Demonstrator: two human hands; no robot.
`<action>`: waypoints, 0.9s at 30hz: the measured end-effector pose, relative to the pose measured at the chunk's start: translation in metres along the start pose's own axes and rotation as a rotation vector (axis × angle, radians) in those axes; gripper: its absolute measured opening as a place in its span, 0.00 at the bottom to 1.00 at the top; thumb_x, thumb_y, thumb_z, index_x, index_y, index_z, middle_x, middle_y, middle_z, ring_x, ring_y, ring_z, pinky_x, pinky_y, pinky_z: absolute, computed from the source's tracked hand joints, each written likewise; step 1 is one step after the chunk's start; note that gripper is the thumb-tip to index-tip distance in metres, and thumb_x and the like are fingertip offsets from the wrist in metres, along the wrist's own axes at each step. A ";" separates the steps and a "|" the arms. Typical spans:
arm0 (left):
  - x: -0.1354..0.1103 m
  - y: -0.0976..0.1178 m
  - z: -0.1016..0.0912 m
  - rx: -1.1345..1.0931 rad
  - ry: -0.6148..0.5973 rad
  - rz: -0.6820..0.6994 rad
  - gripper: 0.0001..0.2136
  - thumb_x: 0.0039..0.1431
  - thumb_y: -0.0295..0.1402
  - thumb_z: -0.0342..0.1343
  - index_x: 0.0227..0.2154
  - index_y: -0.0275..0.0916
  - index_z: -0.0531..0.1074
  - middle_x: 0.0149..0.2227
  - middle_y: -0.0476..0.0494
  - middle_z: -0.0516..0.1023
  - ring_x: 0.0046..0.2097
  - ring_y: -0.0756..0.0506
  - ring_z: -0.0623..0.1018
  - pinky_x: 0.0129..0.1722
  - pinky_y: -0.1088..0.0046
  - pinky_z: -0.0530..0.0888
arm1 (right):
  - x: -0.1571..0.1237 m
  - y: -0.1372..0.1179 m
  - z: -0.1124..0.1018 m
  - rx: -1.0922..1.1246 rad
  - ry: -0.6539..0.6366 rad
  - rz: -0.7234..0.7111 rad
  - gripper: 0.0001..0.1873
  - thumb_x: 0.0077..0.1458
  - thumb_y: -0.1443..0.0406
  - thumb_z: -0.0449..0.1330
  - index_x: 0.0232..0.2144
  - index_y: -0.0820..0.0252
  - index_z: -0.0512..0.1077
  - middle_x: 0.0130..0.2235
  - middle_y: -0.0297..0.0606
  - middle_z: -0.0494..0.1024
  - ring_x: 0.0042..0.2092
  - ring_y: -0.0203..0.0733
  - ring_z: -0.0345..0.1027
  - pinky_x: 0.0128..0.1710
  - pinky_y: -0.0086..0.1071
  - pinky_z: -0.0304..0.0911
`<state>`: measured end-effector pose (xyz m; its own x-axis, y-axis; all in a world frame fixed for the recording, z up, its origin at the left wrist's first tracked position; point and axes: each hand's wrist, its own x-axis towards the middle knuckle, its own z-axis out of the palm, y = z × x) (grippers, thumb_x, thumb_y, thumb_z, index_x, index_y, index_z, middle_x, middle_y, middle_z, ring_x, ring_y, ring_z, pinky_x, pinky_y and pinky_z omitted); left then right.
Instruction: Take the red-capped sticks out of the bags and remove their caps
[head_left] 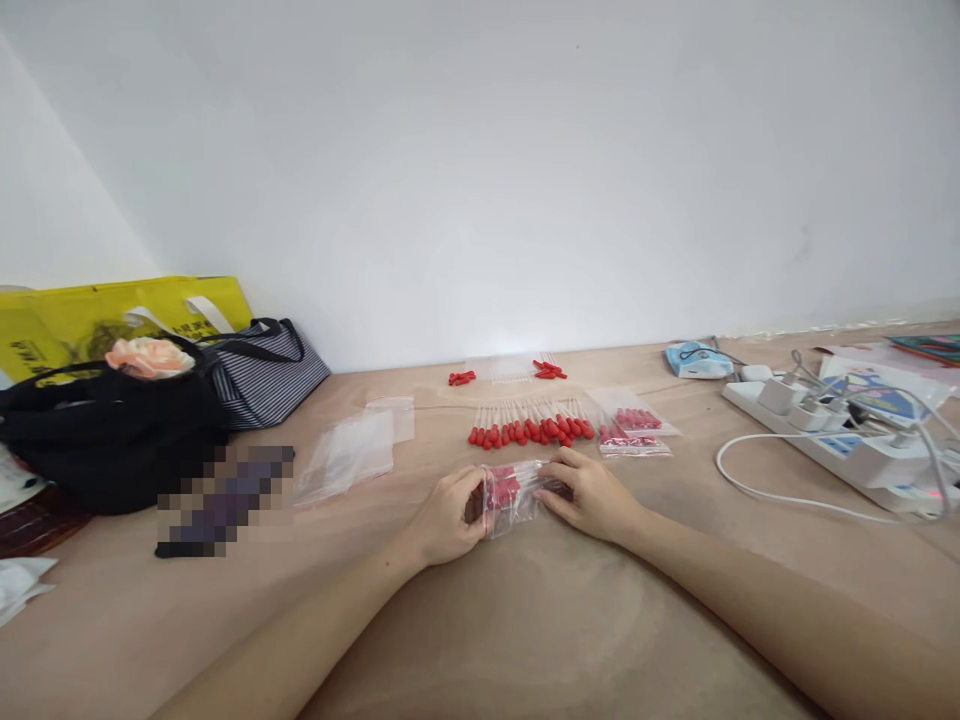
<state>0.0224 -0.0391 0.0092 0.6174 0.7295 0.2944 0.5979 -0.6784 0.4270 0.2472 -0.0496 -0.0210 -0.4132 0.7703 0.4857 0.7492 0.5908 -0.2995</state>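
Note:
A small clear zip bag (517, 513) stands between my hands, with several red tips (506, 487) showing inside it. My left hand (450, 515) is closed on the bag's left edge, where a red zip line runs. From the other side, my right hand (589, 495) has its fingers closed around the thin white sticks (534, 476) that carry these red tips. Just beyond lies a row of red-tipped white sticks (529, 430), red ends toward me. To its right rest filled clear bags (636, 445) of red-tipped sticks.
Flat clear bags (349, 450) lie left of the row. Two small red-tipped bunches (550, 370) (461, 378) sit near the wall. A power strip (840, 450) with a white cable is at right, near a blue mask (697, 360). Bags (262, 375) stand at left beside a pixelated object (232, 505).

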 end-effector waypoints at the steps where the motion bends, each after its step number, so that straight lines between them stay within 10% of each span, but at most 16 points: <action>1: -0.001 0.000 0.000 0.001 0.010 -0.001 0.05 0.47 0.28 0.51 0.29 0.37 0.65 0.29 0.48 0.68 0.30 0.50 0.66 0.31 0.75 0.64 | 0.000 0.001 -0.001 0.013 -0.006 -0.010 0.11 0.52 0.61 0.54 0.37 0.60 0.69 0.34 0.40 0.69 0.33 0.37 0.64 0.33 0.31 0.61; 16: -0.002 -0.014 -0.008 -0.210 0.058 -0.155 0.10 0.48 0.31 0.50 0.34 0.36 0.70 0.28 0.48 0.70 0.27 0.52 0.67 0.27 0.78 0.65 | -0.001 0.010 -0.003 0.068 -0.039 -0.037 0.11 0.52 0.61 0.54 0.36 0.60 0.69 0.34 0.40 0.69 0.35 0.38 0.64 0.34 0.31 0.62; 27: -0.013 -0.049 -0.052 -0.170 -0.182 -0.263 0.10 0.47 0.35 0.51 0.33 0.37 0.66 0.28 0.49 0.71 0.30 0.50 0.70 0.29 0.77 0.66 | -0.003 0.017 -0.009 0.056 -0.043 -0.043 0.13 0.52 0.58 0.54 0.35 0.60 0.71 0.34 0.41 0.70 0.36 0.39 0.65 0.35 0.33 0.62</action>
<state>-0.0414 -0.0106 0.0289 0.5442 0.8389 0.0050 0.6640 -0.4343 0.6086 0.2661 -0.0438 -0.0203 -0.4675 0.7527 0.4636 0.7003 0.6354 -0.3254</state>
